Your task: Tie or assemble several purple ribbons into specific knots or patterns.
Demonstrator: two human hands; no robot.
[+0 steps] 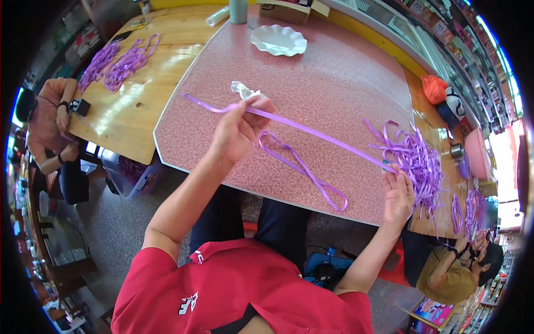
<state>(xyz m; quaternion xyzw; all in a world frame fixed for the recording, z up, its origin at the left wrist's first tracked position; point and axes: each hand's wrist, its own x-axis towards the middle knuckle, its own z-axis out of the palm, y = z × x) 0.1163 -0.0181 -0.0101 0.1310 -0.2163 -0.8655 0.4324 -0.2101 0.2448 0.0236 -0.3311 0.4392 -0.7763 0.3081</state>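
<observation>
My left hand [240,128] pinches a long purple ribbon [311,132] above the pink tabletop [334,83]. The ribbon runs taut to my right hand [398,195], which grips its other end at the table's right edge. One short tail sticks out left of my left hand. A looped purple ribbon [303,167] lies flat on the table between my hands. A tangled pile of purple ribbons [420,161] sits just beyond my right hand. A crumpled white scrap [242,89] lies behind my left hand.
A white scalloped dish [278,40] stands at the far side. More purple ribbons [119,61] lie on the wooden table [128,117] at left, where another person [50,122] sits. A second person [453,267] sits at lower right. An orange bag [434,88] rests at right.
</observation>
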